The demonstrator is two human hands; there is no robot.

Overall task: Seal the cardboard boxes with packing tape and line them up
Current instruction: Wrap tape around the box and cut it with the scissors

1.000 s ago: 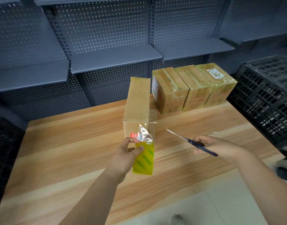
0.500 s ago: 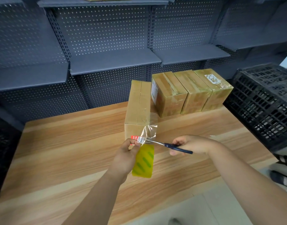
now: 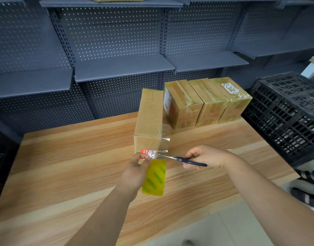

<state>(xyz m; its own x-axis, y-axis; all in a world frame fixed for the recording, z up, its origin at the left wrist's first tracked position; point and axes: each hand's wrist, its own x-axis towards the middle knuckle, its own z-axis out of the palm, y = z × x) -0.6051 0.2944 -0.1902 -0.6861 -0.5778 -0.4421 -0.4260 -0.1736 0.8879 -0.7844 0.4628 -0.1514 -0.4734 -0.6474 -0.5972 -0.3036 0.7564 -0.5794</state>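
Observation:
A tall cardboard box (image 3: 149,119) stands on the wooden table (image 3: 64,166), with clear tape running down its top and front. My left hand (image 3: 136,171) grips a yellow-green tape roll (image 3: 154,177) just below the box's front, and the tape strip stretches from box to roll. My right hand (image 3: 206,156) holds blue-handled scissors (image 3: 184,159), whose blades lie across the stretched tape beside my left thumb. Three taped boxes (image 3: 206,102) stand side by side at the table's back right.
Grey perforated shelving (image 3: 117,66) runs along the back wall. A black plastic crate (image 3: 285,114) stands at the right edge of the table. A sandalled foot (image 3: 305,196) shows on the floor at the right.
My right hand has brought the scissors leftward from the open table to the tape strip. The left hand and roll have stayed in front of the box.

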